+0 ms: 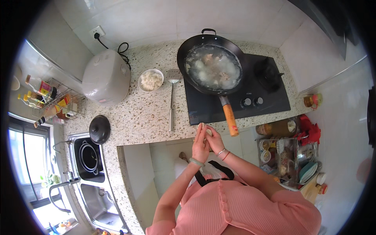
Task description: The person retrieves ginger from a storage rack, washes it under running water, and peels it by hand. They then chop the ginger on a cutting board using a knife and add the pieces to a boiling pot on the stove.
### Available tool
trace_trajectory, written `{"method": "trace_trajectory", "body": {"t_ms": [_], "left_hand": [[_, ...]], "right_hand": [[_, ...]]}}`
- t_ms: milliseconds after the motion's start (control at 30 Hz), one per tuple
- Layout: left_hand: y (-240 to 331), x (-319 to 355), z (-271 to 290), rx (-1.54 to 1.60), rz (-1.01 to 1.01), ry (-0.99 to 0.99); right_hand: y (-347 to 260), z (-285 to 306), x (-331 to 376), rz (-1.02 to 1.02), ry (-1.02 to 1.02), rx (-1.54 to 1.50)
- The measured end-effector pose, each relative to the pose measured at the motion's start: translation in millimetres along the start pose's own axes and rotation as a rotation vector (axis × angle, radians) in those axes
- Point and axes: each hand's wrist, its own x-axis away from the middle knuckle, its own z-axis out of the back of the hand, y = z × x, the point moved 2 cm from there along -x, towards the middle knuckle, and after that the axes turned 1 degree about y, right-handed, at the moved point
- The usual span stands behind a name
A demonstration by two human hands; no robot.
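My left hand (200, 146), with a pale bangle at its wrist, and my right hand (214, 141) are pressed together just in front of the counter edge. A small whitish thing (209, 132) shows between them, mostly covered by the fingers; its kind cannot be made out. Ahead, a black wok (181, 58) sits on the cooktop, its wooden handle (229, 117) reaching toward me, close to my right hand. Cloudy, steaming liquid with pale pieces (213, 67) fills it. Left of the wok lies a metal slotted spatula (171, 102), and beyond it stands a bowl of white, lumpy food (151, 80).
The black cooktop (274, 103) has a second burner at right. A white rice cooker (105, 78) stands at left, plugged in. Nearer are a black lid (100, 129), a double sink (81, 184) and a bottle rack (72, 107). A loaded storage rack (288, 156) stands at right.
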Motion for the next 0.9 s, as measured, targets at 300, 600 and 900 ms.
{"method": "trace_trajectory", "body": {"t_ms": [300, 600, 900], "left_hand": [[-43, -11, -69, -0.053, 0.035, 0.224], [-64, -3, -135, 0.143, 0.310, 0.168], [-58, 3, -176, 0.612, 0.710, -0.077]], "right_hand": [[-33, 65, -71, 0.779, -0.171, 1.311], [-40, 156, -61, 0.626, -0.133, 1.375], [-30, 243, -10, 0.429, 0.072, 0.845]]}}
